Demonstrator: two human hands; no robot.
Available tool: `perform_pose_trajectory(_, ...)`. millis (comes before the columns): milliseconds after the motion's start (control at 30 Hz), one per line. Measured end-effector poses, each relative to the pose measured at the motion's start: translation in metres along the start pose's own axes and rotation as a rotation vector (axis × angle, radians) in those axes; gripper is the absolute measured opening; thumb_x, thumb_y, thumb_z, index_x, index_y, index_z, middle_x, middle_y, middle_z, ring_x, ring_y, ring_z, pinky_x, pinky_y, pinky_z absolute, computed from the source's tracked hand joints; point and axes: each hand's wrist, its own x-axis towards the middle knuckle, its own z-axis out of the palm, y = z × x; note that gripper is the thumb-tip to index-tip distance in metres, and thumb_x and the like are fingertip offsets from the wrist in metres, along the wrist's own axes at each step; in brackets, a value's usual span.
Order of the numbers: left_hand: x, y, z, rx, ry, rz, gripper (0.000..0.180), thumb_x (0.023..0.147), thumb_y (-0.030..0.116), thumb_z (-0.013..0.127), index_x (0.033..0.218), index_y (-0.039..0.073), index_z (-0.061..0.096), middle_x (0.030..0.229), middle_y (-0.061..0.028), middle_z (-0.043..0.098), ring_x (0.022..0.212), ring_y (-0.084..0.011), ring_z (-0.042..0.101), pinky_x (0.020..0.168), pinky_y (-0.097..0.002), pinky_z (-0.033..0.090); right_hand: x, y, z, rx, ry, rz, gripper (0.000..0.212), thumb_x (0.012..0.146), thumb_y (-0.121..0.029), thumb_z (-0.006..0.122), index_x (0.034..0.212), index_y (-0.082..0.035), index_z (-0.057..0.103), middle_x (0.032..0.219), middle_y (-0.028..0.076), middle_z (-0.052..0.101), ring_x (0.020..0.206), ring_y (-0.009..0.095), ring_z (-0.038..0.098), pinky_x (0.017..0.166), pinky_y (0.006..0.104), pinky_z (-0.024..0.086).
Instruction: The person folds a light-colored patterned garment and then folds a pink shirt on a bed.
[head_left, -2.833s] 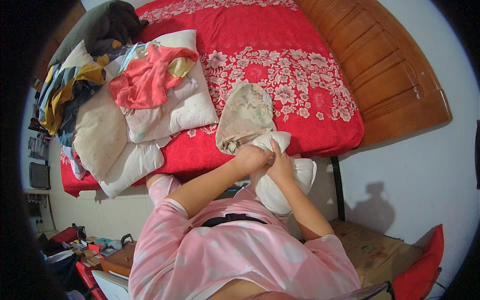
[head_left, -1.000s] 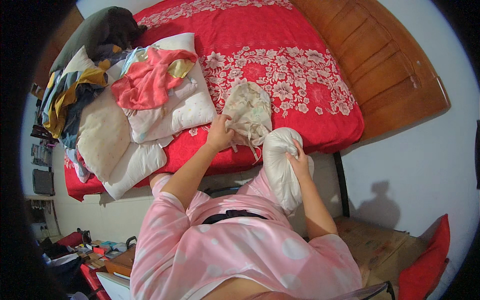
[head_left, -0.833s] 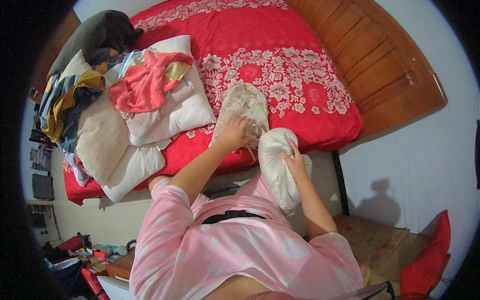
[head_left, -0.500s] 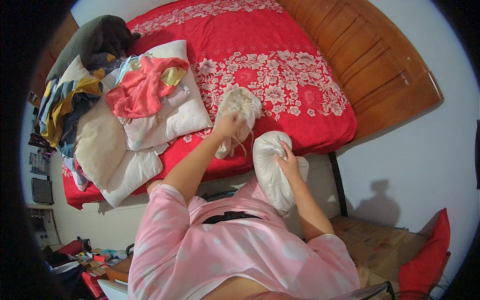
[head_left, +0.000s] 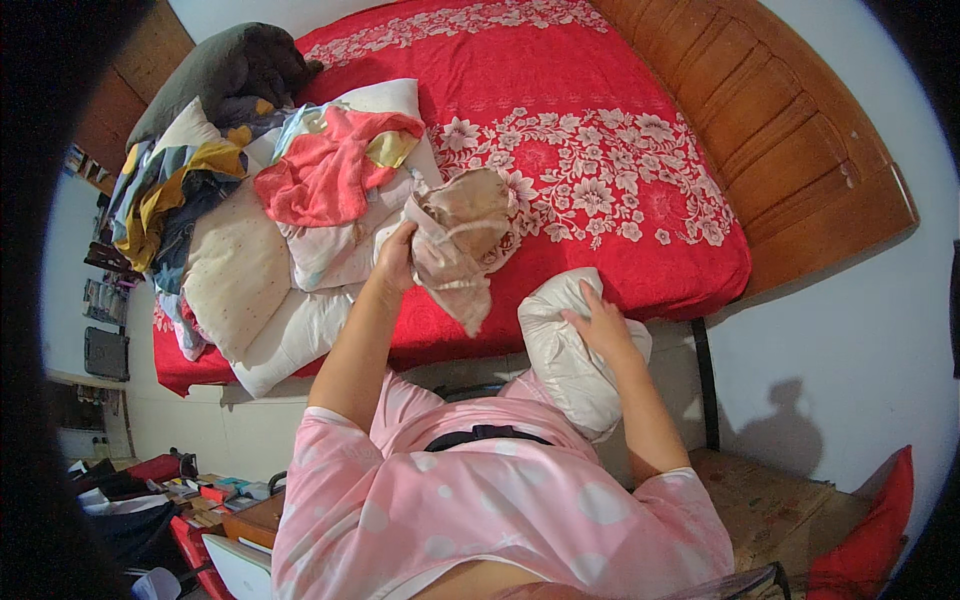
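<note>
My left hand [head_left: 397, 258] is closed on the left edge of a limp beige-and-white cloth piece [head_left: 455, 235]. The cloth hangs over the near edge of the bed, and its exact kind cannot be made out. On my right thigh rests a small, plump white pillow [head_left: 558, 335]. My right hand [head_left: 605, 328] grips it at its upper right, thumb and fingers pressed into the fabric. A coral-red cloth [head_left: 325, 170] lies to the left of the beige one, on top of piled pillows.
The bed [head_left: 560, 80] has a red cover with white flowers and a wooden headboard [head_left: 790, 130] at right. Several pillows [head_left: 235, 265] and clothes [head_left: 185, 205] are heaped at left. A cardboard piece [head_left: 755, 495] and a red cushion [head_left: 875, 530] sit lower right.
My left hand has moved left and lifted the beige cloth, which has swung and spread open. My right hand keeps hold of the white pillow. The whole view has shifted slightly.
</note>
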Motion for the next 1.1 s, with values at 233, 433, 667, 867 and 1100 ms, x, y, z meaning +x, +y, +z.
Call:
perform_pose_trajectory(233,-0.034,-0.002,0.071,0.018,-0.309,0.025,0.043,0.092,0.03,0.043,0.127,0.004,0.04,0.12,-0.0136,0.052,0.106,-0.0267,0.054,0.092,-0.0395,0.043,0.023,-0.077,-0.038,0.368,0.234,-0.391,0.04,0.076,-0.026,0.068,0.11,-0.006,0.057,0.098,0.015,0.056,0.095,0.03,0.054,0.084,0.0374,0.043)
perform_pose_trajectory(433,-0.035,-0.014,0.102,0.17,-0.445,0.021,0.042,0.092,0.026,0.046,0.128,0.004,0.041,0.119,-0.0076,0.052,0.109,-0.0197,0.052,0.093,-0.0352,0.041,0.044,-0.128,-0.03,0.527,0.38,-0.372,0.03,0.075,-0.017,0.068,0.099,-0.002,0.056,0.088,0.011,0.058,0.079,0.022,0.056,0.071,0.0321,0.045)
perform_pose_trajectory(667,-0.029,-0.01,0.085,0.328,-0.217,0.132,0.03,0.092,0.017,0.048,0.118,0.003,0.053,0.104,-0.0034,0.061,0.094,-0.0139,0.057,0.081,-0.0266,0.045,0.057,-0.106,-0.051,0.939,0.159,-0.256,0.008,0.087,-0.011,0.055,0.088,-0.004,0.052,0.08,0.002,0.056,0.072,0.01,0.051,0.064,0.0249,0.042)
perform_pose_trajectory(867,-0.027,-0.016,0.088,0.895,-0.229,0.4,0.023,0.085,0.008,0.057,0.107,0.001,0.057,0.087,0.0004,0.06,0.079,-0.007,0.054,0.071,-0.0228,0.045,0.05,-0.106,-0.074,1.479,0.048,-0.086,0.009,0.089,-0.016,0.054,0.087,-0.008,0.053,0.08,-0.001,0.054,0.074,0.007,0.05,0.068,0.0224,0.041)
perform_pose_trajectory(1100,-0.027,-0.013,0.085,0.889,-0.107,0.504,0.008,0.084,0.006,0.058,0.09,0.003,0.054,0.076,-0.0008,0.056,0.07,-0.0072,0.051,0.062,-0.0209,0.041,0.051,-0.088,-0.074,1.465,0.172,-0.045,0.008,0.084,-0.011,0.059,0.089,-0.009,0.052,0.081,-0.002,0.054,0.075,0.007,0.05,0.068,0.0223,0.041)
